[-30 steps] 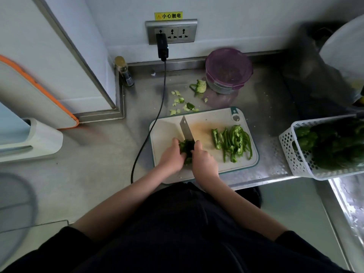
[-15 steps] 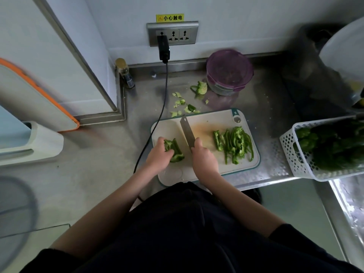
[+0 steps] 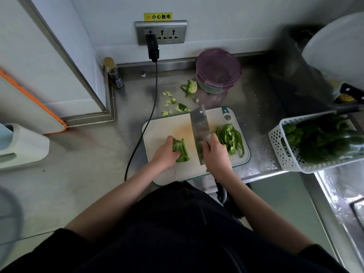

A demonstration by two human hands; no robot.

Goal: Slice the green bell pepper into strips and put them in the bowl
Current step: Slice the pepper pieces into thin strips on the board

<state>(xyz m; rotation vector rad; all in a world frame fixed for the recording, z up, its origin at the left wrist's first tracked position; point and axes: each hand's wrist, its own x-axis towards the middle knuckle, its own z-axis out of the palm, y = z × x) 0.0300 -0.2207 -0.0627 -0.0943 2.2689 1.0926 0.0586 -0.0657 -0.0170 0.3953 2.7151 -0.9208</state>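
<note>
The person wears a black top whose dark fabric fills the lower part of the view, with soft folds running down the front. Its sleeves (image 3: 59, 239) end high on the arms (roughly at the elbow, as far as the wide-angle view lets one judge), leaving both forearms bare. The left hand (image 3: 164, 153) and right hand (image 3: 215, 154) are bare too, ungloved.

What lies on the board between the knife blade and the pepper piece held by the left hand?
Nothing visible. Only bare cutting board lies between the knife in the right hand and the pepper piece gripped by the left hand.
</note>
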